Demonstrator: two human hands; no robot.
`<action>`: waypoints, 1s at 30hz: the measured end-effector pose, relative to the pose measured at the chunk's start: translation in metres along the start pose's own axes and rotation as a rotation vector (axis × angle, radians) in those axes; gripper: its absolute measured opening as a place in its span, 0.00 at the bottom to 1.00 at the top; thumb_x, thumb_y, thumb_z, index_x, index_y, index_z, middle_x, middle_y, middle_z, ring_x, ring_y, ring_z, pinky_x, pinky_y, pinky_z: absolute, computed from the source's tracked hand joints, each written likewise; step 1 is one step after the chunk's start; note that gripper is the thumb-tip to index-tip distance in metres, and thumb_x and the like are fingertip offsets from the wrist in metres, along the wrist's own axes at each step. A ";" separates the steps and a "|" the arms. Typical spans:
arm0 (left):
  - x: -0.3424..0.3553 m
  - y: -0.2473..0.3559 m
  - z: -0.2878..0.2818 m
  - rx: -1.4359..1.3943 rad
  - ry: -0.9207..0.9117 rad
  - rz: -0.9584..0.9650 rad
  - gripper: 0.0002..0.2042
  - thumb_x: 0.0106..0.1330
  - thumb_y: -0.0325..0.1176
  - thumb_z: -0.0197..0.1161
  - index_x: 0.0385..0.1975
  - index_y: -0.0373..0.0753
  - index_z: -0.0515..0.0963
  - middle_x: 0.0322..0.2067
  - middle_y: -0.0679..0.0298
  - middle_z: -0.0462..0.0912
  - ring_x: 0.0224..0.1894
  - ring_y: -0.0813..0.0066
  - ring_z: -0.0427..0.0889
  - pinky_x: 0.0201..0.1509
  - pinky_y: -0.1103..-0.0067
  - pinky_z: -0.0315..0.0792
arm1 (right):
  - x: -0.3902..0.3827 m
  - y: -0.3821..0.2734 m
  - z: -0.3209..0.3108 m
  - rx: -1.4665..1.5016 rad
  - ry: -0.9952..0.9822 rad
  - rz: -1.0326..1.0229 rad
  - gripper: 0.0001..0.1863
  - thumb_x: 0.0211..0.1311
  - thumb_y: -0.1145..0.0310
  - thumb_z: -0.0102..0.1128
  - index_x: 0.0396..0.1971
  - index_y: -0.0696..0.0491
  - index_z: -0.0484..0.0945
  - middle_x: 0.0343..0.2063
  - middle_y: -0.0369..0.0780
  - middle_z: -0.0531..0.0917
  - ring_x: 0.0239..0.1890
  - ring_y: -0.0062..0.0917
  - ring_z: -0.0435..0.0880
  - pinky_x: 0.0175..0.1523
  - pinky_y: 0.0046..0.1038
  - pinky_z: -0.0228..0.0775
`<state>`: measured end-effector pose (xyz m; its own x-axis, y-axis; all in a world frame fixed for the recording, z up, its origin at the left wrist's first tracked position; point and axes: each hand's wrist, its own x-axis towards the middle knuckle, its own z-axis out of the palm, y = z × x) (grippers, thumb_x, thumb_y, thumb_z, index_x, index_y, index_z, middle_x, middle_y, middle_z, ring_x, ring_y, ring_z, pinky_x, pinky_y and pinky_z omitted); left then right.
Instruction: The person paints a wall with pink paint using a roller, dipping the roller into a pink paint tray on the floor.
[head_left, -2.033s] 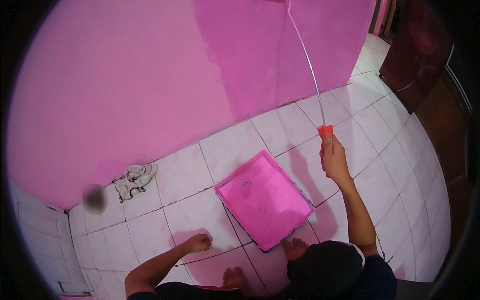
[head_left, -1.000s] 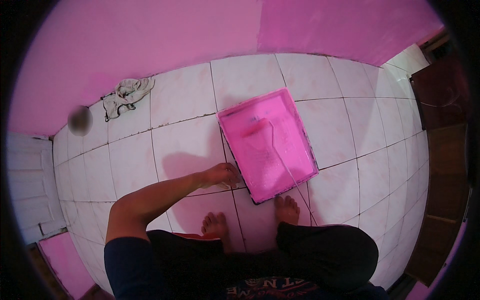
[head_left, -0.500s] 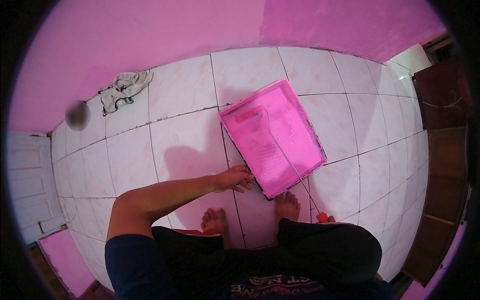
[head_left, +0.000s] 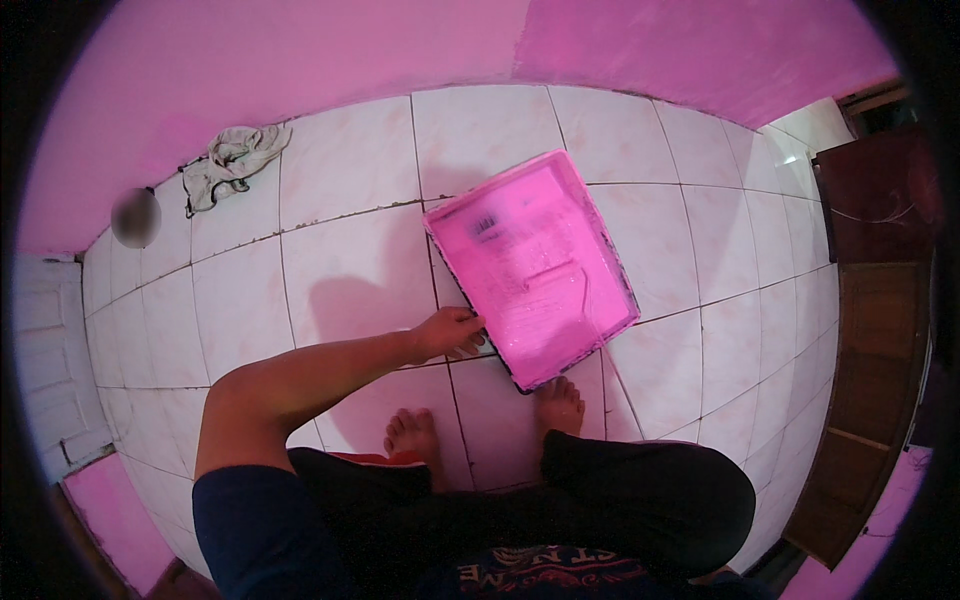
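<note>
A rectangular paint tray (head_left: 530, 265) coated in pink paint lies on the white tiled floor (head_left: 340, 270), set at an angle in front of my bare feet (head_left: 555, 405). My left hand (head_left: 447, 332) reaches down and grips the tray's near left edge, fingers curled over the rim. My right hand is out of sight, hidden below my body. I am bent over, with my dark shorts and shirt filling the lower part of the view.
A pink painted wall (head_left: 400, 50) runs along the far side. A crumpled grey rag (head_left: 232, 160) lies on the tiles by the wall at the left. Dark wooden furniture (head_left: 870, 300) stands at the right.
Earlier my right hand held a long pole up against the wall; it has dropped out of view. I bent down and my left hand took the tray's edge, and the tray shifted slightly right.
</note>
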<state>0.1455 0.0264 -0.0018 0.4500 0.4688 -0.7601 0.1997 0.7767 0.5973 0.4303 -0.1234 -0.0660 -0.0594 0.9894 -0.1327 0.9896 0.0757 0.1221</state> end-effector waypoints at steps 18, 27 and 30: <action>0.004 0.008 -0.005 0.080 0.115 0.023 0.22 0.75 0.49 0.51 0.48 0.33 0.76 0.41 0.56 0.86 0.38 0.66 0.88 0.39 0.73 0.77 | 0.011 0.227 -0.186 0.504 -0.322 0.168 0.18 0.64 0.59 0.66 0.37 0.59 0.71 0.23 0.52 0.82 0.27 0.46 0.85 0.31 0.40 0.72; 0.015 0.004 -0.006 0.029 0.118 0.027 0.23 0.75 0.50 0.52 0.48 0.32 0.75 0.40 0.53 0.85 0.36 0.63 0.88 0.38 0.74 0.78 | 0.002 -0.002 -0.006 0.028 -0.053 0.004 0.11 0.62 0.63 0.52 0.41 0.50 0.76 0.45 0.41 0.76 0.44 0.37 0.77 0.40 0.43 0.70; 0.012 -0.001 -0.010 0.020 0.133 0.025 0.22 0.75 0.50 0.53 0.48 0.32 0.75 0.40 0.52 0.85 0.36 0.62 0.88 0.37 0.73 0.78 | -0.001 -0.001 0.005 0.003 0.034 -0.011 0.11 0.62 0.63 0.52 0.41 0.50 0.76 0.44 0.40 0.77 0.43 0.37 0.77 0.40 0.42 0.70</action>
<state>0.1424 0.0353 -0.0140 0.3363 0.5406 -0.7711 0.2078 0.7560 0.6207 0.4302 -0.1252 -0.0706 -0.0748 0.9922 -0.1002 0.9892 0.0865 0.1180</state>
